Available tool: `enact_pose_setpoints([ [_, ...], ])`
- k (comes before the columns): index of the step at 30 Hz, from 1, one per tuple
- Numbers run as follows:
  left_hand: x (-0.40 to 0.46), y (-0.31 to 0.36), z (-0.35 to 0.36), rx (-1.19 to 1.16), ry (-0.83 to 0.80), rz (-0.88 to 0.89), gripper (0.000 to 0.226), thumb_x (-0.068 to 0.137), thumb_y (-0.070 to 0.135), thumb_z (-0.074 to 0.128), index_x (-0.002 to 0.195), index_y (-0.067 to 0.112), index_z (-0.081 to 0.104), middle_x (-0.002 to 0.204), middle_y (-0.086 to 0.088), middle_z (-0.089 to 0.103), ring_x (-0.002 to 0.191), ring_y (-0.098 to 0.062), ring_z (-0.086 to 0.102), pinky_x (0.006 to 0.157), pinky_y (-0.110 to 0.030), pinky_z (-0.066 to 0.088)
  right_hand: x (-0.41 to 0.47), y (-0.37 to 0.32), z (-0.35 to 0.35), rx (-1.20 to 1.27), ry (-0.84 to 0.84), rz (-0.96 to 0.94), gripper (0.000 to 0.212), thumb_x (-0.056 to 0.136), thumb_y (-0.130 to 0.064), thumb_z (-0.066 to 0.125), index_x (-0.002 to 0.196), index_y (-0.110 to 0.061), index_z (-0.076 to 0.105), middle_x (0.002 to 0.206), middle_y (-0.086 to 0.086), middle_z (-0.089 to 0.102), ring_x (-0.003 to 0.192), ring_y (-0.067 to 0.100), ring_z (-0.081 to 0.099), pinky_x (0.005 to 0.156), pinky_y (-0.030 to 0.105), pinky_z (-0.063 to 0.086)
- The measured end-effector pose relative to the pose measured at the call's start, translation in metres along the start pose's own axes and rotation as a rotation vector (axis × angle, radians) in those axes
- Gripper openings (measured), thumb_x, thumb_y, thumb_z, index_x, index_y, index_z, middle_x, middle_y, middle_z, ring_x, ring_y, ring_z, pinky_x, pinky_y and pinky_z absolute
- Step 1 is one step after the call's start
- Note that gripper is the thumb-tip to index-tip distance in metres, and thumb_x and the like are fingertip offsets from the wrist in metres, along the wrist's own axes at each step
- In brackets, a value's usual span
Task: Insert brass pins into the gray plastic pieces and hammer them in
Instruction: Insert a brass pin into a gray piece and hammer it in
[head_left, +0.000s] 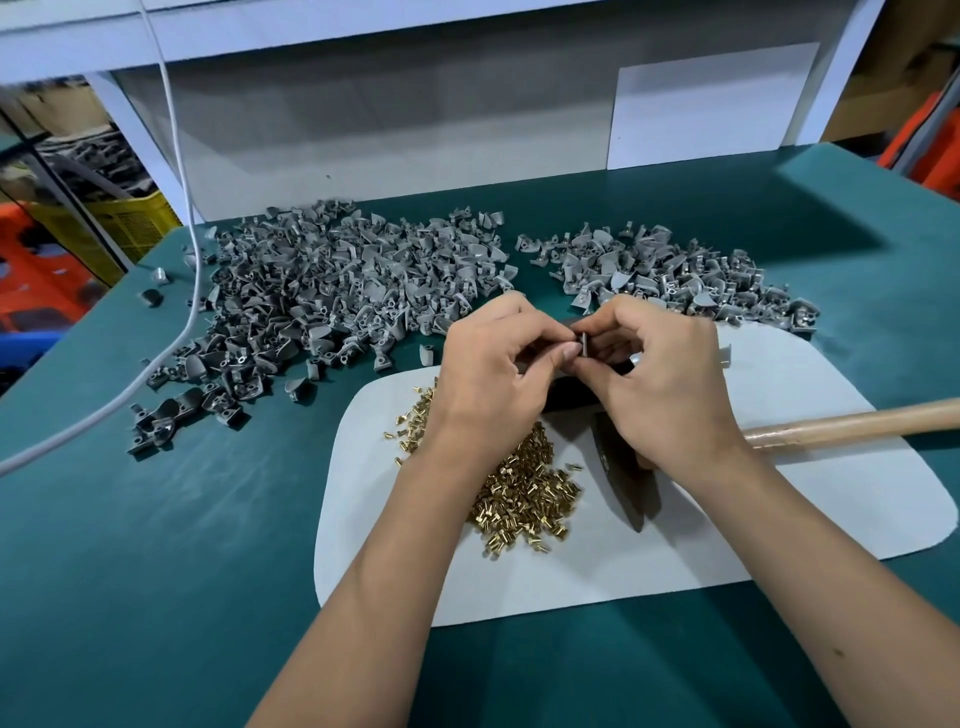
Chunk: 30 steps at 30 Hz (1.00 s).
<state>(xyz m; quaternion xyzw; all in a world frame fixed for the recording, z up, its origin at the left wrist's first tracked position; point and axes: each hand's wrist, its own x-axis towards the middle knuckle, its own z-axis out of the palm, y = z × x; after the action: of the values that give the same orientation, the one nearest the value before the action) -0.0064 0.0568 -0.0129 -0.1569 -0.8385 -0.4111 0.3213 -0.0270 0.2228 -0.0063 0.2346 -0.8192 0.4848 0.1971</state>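
My left hand (493, 374) and my right hand (660, 384) meet above the white mat (779, 525), fingertips pinching one small gray plastic piece (583, 344) between them. Whether a pin sits in it is hidden by the fingers. A heap of brass pins (524, 493) lies on the mat under my left wrist. A hammer rests on the mat under my right hand, its dark head (623, 483) pointing toward me and its wooden handle (857, 423) running to the right. A large pile of gray pieces (332, 291) lies at the left, a smaller pile (675, 275) at the right.
The green table (156, 545) carries everything. A white cable (176, 322) hangs down and trails across the left side. A white panel (711, 104) leans on the back wall. Yellow and orange crates (78, 244) stand beyond the left edge.
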Motion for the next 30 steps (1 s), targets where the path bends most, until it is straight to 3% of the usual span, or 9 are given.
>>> enact_pose_setpoints([
  [6,0.001,0.001,-0.001,0.026,-0.011,-0.015,0.006,0.083,0.012,0.081,0.083,0.015,0.077,0.079,0.002,0.064,0.075,-0.014,0.062,0.061,-0.037,0.052,0.0,0.0,0.001,0.006,-0.006,-0.027,0.017,0.079,-0.01,0.087,0.091,-0.013,0.075,0.079,-0.011,0.072,0.075,0.002,0.068,0.068,0.01,0.051],
  [11,0.001,0.005,-0.003,0.065,-0.014,0.008,0.008,0.083,0.008,0.081,0.084,0.014,0.076,0.079,0.004,0.063,0.075,-0.006,0.059,0.065,-0.012,0.042,0.0,0.0,0.001,0.0,0.01,-0.049,0.017,0.079,-0.01,0.087,0.09,-0.013,0.074,0.079,-0.008,0.073,0.075,0.005,0.068,0.068,0.015,0.054],
  [18,0.0,0.007,-0.002,0.064,-0.014,0.035,0.007,0.085,0.002,0.079,0.086,0.008,0.076,0.082,0.003,0.061,0.074,-0.004,0.059,0.066,-0.006,0.042,0.0,-0.001,0.001,0.004,0.029,-0.064,0.016,0.08,-0.012,0.087,0.089,-0.012,0.074,0.078,-0.005,0.073,0.072,0.008,0.068,0.068,0.027,0.057],
  [22,0.003,0.006,-0.002,-0.061,0.032,-0.024,0.007,0.083,0.01,0.083,0.087,0.014,0.079,0.083,0.005,0.068,0.078,-0.014,0.069,0.068,-0.03,0.059,0.0,-0.005,-0.001,0.058,0.05,-0.018,0.017,0.079,-0.015,0.088,0.091,-0.014,0.076,0.079,-0.011,0.073,0.074,0.005,0.07,0.068,0.02,0.057],
  [26,0.003,0.004,-0.006,-0.392,0.035,-0.293,0.008,0.086,0.016,0.08,0.089,0.023,0.079,0.084,0.0,0.077,0.08,-0.025,0.075,0.077,-0.054,0.062,0.0,-0.009,-0.002,0.14,0.076,0.064,0.023,0.073,-0.026,0.092,0.087,-0.017,0.076,0.075,-0.013,0.073,0.07,0.003,0.072,0.062,0.017,0.056],
  [28,0.003,0.002,-0.008,-0.48,0.009,-0.347,0.008,0.088,0.013,0.076,0.09,0.02,0.08,0.084,-0.006,0.078,0.08,-0.031,0.075,0.077,-0.059,0.061,-0.002,-0.012,-0.001,0.158,0.085,0.072,0.025,0.071,-0.03,0.092,0.084,-0.017,0.075,0.074,-0.01,0.074,0.068,0.005,0.072,0.061,0.022,0.058],
  [30,0.003,0.002,-0.009,-0.526,-0.013,-0.362,0.008,0.089,0.009,0.075,0.091,0.014,0.08,0.085,-0.011,0.078,0.079,-0.029,0.073,0.077,-0.056,0.062,-0.003,-0.014,-0.001,0.171,0.094,0.079,0.025,0.071,-0.03,0.092,0.083,-0.017,0.075,0.073,-0.009,0.074,0.067,0.007,0.072,0.061,0.027,0.059],
])
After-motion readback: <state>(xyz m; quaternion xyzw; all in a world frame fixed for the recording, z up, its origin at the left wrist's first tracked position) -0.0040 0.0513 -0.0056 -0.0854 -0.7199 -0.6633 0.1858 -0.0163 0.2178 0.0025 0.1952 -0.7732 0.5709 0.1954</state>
